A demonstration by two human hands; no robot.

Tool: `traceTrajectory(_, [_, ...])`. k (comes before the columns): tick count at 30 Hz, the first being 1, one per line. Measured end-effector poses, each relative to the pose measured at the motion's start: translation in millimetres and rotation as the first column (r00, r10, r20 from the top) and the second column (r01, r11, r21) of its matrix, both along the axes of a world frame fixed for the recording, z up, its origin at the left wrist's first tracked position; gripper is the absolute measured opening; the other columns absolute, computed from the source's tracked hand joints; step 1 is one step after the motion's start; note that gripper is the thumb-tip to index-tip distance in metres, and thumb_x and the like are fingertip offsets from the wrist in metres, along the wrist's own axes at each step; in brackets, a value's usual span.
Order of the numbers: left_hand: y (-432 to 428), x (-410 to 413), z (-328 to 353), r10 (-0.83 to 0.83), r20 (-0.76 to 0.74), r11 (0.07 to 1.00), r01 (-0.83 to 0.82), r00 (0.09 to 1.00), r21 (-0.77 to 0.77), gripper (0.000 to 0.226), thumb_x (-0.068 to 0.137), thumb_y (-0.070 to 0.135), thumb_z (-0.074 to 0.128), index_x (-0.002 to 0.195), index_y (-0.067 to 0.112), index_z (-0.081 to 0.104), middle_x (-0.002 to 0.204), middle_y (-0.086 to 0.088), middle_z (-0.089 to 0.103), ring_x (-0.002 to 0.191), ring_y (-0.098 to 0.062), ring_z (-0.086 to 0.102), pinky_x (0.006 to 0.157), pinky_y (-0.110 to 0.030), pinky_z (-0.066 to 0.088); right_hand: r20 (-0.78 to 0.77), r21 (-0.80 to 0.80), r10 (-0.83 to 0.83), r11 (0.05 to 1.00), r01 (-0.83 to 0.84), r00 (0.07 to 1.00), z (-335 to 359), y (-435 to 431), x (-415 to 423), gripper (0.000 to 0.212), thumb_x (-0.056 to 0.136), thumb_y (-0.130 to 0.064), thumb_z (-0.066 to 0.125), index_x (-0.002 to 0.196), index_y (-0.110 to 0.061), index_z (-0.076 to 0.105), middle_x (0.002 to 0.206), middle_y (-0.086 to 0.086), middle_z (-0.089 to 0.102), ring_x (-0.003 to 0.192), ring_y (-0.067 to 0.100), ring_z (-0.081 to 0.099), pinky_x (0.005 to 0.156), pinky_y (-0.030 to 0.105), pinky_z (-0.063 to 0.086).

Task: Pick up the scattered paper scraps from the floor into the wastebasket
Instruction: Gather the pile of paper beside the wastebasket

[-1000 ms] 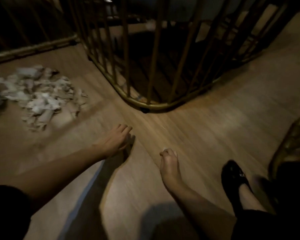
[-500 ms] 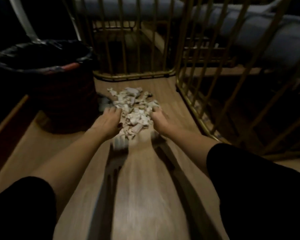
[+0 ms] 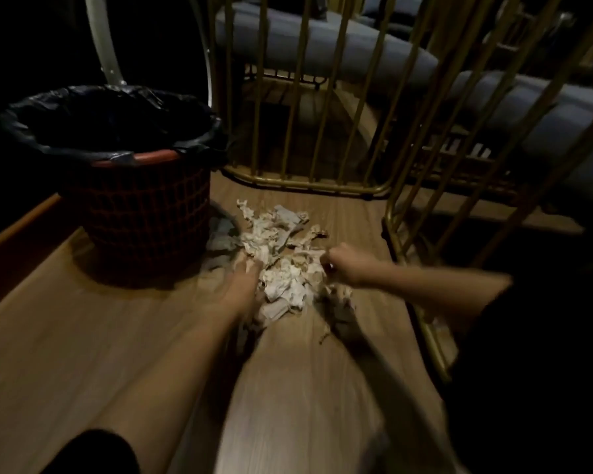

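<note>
A heap of pale crumpled paper scraps (image 3: 281, 248) lies on the wooden floor in the middle of the view. Left of it stands a red mesh wastebasket (image 3: 141, 213) lined with a black bag. My left hand (image 3: 240, 285) lies flat against the left side of the heap, fingers pointing forward and blurred. My right hand (image 3: 346, 265) presses into the right side with its fingers curled among the scraps. Whether either hand grips paper is unclear.
Gold metal bars (image 3: 308, 97) of furniture frames rise behind and to the right of the heap, with grey cushions (image 3: 356, 56) beyond. A metal leg (image 3: 103, 39) stands behind the basket. A darker wooden strip (image 3: 11, 230) runs along the left edge.
My view swung from bare floor to the heap and the wastebasket. Both hands reached the heap's sides half a second ago and have since closed in on it, the right hand curling.
</note>
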State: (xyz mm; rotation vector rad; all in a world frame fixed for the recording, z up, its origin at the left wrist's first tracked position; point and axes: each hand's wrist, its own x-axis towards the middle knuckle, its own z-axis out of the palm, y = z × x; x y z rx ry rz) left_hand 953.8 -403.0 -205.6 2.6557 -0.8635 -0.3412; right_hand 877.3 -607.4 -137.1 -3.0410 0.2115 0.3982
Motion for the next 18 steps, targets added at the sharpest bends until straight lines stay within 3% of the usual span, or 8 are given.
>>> traceTrajectory(2, [-20.2,-3.7,-21.1,0.04,-0.056,0.998,-0.042,0.998,-0.038,0.068,0.087,0.03,0.055,0.144,0.023,0.019,0.144,-0.02,0.029,0.128,-0.039,0.034,0.106,-0.046,0.036,0.166,0.24,-0.338,0.925,0.294,0.926,-60.9,-14.8,-5.8,0.012,0.086,-0.014,0.057,0.075,-0.017,0.053,0.088,0.01,0.062,0.083,0.026,0.06,0.073,0.041,0.053])
traceTrajectory(4, [-33.9,-6.5,-42.4,0.08,-0.081,0.995,-0.085,0.994,-0.061,0.076,0.086,0.034,0.057,0.147,0.028,0.012,0.153,-0.017,0.012,0.137,-0.037,0.022,0.111,-0.044,0.029,0.204,0.391,-0.524,0.818,0.422,0.827,-118.5,-16.1,-20.2,0.012,0.09,-0.023,0.05,0.084,-0.015,0.056,0.099,0.013,0.062,0.095,0.032,0.058,0.076,0.037,0.048])
traceTrajectory(7, [-49.5,-7.7,-68.3,0.101,-0.1,0.994,-0.105,0.99,-0.035,0.085,0.081,0.038,0.064,0.145,0.04,0.008,0.158,-0.011,-0.006,0.143,-0.035,0.005,0.115,-0.049,0.022,0.169,0.388,-0.476,0.837,0.386,0.863,-156.4,-0.9,-52.1,0.041,0.095,-0.037,0.043,0.126,-0.011,0.049,0.135,0.012,0.046,0.127,0.031,0.035,0.101,0.038,0.036])
traceTrajectory(9, [-58.9,-2.3,-75.5,0.112,-0.059,0.991,-0.116,0.992,-0.062,0.072,0.083,0.032,0.061,0.143,0.038,0.023,0.156,-0.013,0.01,0.141,-0.035,0.015,0.112,-0.048,0.028,0.251,0.347,-0.341,0.905,0.245,0.906,-158.5,-0.3,-62.5,0.048,0.094,-0.037,0.046,0.134,-0.011,0.042,0.14,0.011,0.041,0.126,0.03,0.034,0.102,0.037,0.036])
traceTrajectory(11, [-67.4,2.0,-80.5,0.098,0.018,0.987,-0.094,0.995,-0.133,0.051,0.084,0.018,0.058,0.132,0.027,0.046,0.139,-0.013,0.043,0.125,-0.031,0.04,0.098,-0.037,0.04,0.328,0.28,-0.2,0.954,0.107,0.923,-165.1,-8.0,-65.5,0.033,0.092,-0.023,0.053,0.122,-0.009,0.053,0.128,0.013,0.05,0.112,0.03,0.046,0.09,0.036,0.046])
traceTrajectory(13, [-69.8,4.7,-79.2,0.064,0.043,0.975,-0.053,0.997,-0.214,0.03,0.08,0.008,0.059,0.109,0.013,0.063,0.109,-0.012,0.061,0.098,-0.027,0.056,0.077,-0.031,0.043,0.344,0.332,-0.177,0.941,0.057,0.922,-165.6,-14.5,-61.5,0.011,0.087,-0.003,0.057,0.096,-0.006,0.063,0.105,0.013,0.058,0.094,0.028,0.055,0.074,0.033,0.049])
traceTrajectory(16, [-65.3,17.1,-63.9,0.071,0.03,0.956,-0.059,0.997,-0.289,0.006,0.076,0.009,0.063,0.072,0.005,0.065,0.072,-0.011,0.066,0.067,-0.022,0.058,0.059,-0.034,0.044,0.355,0.529,-0.361,0.838,0.133,0.862,-141.9,-27.7,-35.1,0.014,0.082,0.005,0.057,0.072,-0.002,0.065,0.08,0.01,0.064,0.073,0.02,0.058,0.061,0.029,0.043])
traceTrajectory(18, [-59.1,28.9,-47.0,0.105,0.078,0.953,-0.079,0.991,-0.292,0.006,0.075,0.009,0.065,0.07,0.005,0.066,0.067,-0.01,0.065,0.064,-0.022,0.058,0.057,-0.033,0.04,0.438,0.585,-0.501,0.789,0.187,0.746,-124.1,-38.6,-1.8,0.015,0.082,0.004,0.056,0.074,-0.002,0.067,0.079,0.009,0.064,0.073,0.019,0.058,0.062,0.028,0.043])
